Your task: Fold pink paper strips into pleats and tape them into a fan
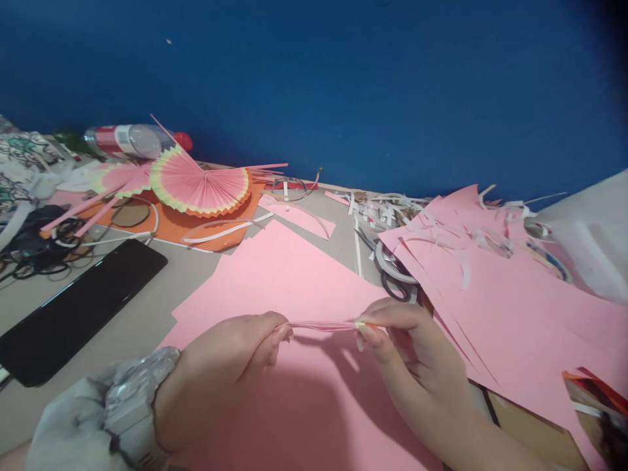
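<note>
Both hands pinch the ends of a thin folded pink paper strip (321, 325), held level above a large pink sheet (289, 275). My left hand (220, 369), with a silver wristwatch (135, 405) on its wrist, grips the strip's left end with closed fingers. My right hand (407, 347) pinches the right end between thumb and fingertips. The strip is seen edge-on, so its folds are hard to make out.
A pleated pink paper fan (201, 186) lies on orange paper (161, 226) at the back left, with a plastic bottle (132, 139) behind. A black phone (73, 311) lies left. Scissors (397, 281), paper trimmings (387, 209) and more pink sheets (515, 294) crowd the right. A blue wall (343, 78) stands behind.
</note>
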`<state>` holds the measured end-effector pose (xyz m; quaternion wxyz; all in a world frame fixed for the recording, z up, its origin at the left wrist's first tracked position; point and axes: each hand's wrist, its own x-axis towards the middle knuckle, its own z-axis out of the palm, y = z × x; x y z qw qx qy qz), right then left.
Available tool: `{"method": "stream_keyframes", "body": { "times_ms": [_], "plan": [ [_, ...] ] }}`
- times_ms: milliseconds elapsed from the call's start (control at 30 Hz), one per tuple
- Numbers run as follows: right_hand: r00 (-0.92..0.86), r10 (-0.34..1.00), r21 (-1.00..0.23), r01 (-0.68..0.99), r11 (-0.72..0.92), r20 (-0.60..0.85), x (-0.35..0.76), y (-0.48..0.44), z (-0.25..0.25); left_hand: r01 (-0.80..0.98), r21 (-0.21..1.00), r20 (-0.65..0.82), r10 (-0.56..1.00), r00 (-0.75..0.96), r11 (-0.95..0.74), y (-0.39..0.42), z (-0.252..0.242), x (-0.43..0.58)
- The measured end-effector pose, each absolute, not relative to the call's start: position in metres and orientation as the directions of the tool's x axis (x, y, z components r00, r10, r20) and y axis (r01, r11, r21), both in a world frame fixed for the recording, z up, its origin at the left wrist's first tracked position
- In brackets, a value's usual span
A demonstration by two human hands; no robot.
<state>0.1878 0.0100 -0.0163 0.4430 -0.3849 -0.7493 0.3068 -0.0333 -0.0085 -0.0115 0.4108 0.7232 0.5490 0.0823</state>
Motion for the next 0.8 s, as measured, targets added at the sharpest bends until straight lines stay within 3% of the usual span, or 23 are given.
{"method": "stream_keyframes", "body": {
  "times_ms": [167, 300, 333, 367, 433, 567, 667, 800],
  "plan": [
    [-0.465, 0.748, -0.723, 0.28, 0.632, 0.474, 0.176, -0.008, 0.002, 0.684, 0.719, -0.404, 0.876, 0.261, 0.127, -0.008, -0.008, -0.026],
    [-0.471, 0.656, -0.512, 0.41, 0.755, 0.59, 0.17, -0.025, 0.003, 0.44, 0.859, -0.424, 0.846, 0.322, 0.262, -0.016, -0.006, -0.016],
    [-0.505, 0.608, -0.477, 0.377, 0.794, 0.613, 0.17, -0.025, 0.002, 0.359, 0.889, -0.413, 0.834, 0.365, 0.283, -0.018, -0.005, -0.014],
    [-0.593, 0.461, -0.372, 0.275, 0.887, 0.66, 0.171, -0.024, 0.001, 0.278, 0.912, -0.398, 0.819, 0.413, 0.303, -0.02, -0.004, -0.012],
    [-0.689, 0.355, -0.275, 0.23, 0.934, 0.632, 0.173, -0.018, -0.002, 0.128, 0.93, -0.361, 0.785, 0.504, 0.345, -0.021, -0.002, -0.01],
    [-0.622, 0.471, -0.409, 0.253, 0.877, 0.625, 0.174, -0.008, -0.009, -0.008, 0.93, -0.306, 0.785, 0.539, 0.368, -0.016, -0.002, -0.012],
    [-0.609, 0.591, -0.537, 0.298, 0.789, 0.529, 0.175, -0.006, -0.019, -0.09, 0.907, -0.305, 0.788, 0.535, 0.412, -0.012, -0.006, -0.015],
    [-0.498, 0.7, -0.722, 0.192, 0.665, 0.512, 0.176, -0.004, -0.033, -0.198, 0.852, -0.329, 0.79, 0.517, 0.484, -0.01, -0.011, -0.016]
  ]
}}
